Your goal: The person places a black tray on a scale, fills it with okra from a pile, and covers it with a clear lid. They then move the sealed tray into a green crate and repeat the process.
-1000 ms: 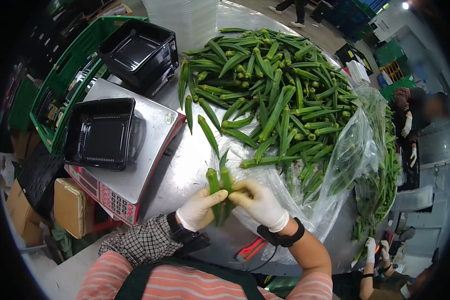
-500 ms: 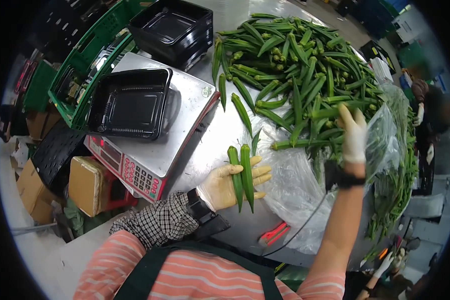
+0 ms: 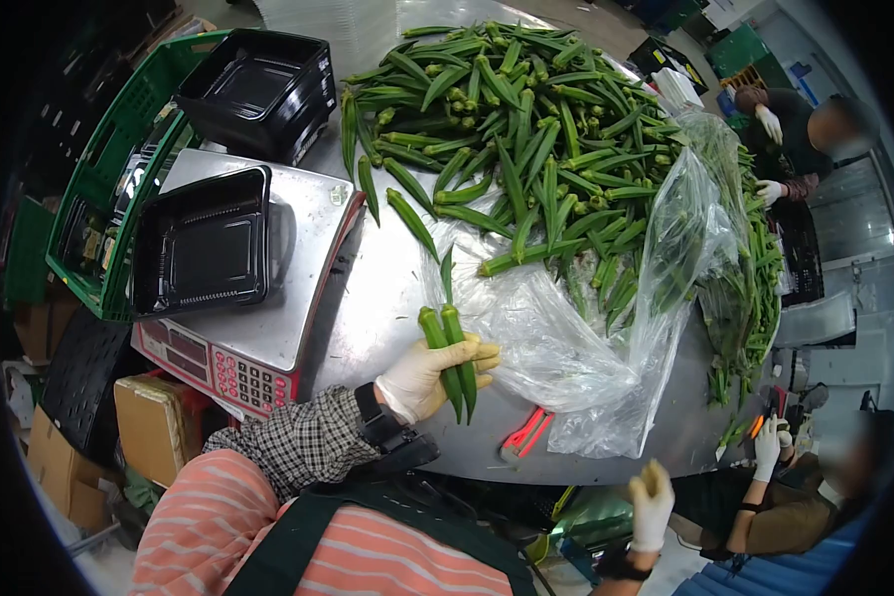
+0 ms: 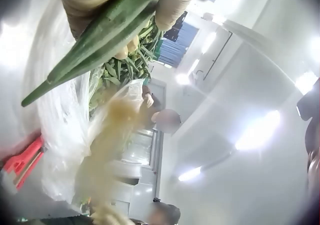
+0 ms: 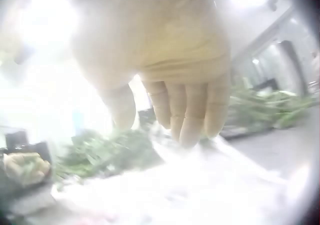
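In the head view my gloved left hand (image 3: 422,379) holds two green okra pods (image 3: 449,343) side by side, stem ends up, with the thumb across them. The left wrist view shows the pods (image 4: 107,35) close up between gloved fingers, their tips pointing down and left. My gloved right hand (image 3: 652,507) is off the table's front edge, far from the pods and holding nothing. Its fingers hang fairly straight in the right wrist view, blurred by motion. A big heap of okra (image 3: 526,129) covers the far side of the metal table.
On the left, a black plastic tray (image 3: 204,243) sits on a scale (image 3: 313,228). Behind it are stacked black trays (image 3: 258,89) and a green crate (image 3: 99,199). Clear plastic film (image 3: 576,348) and a red-handled cutter (image 3: 526,434) lie on the table. Two people work at the right.
The right hand had left the left hand to reach the heap, an okra pod at its fingers; now it is empty near the front edge. The left fingers, spread earlier, have closed around the two pods.
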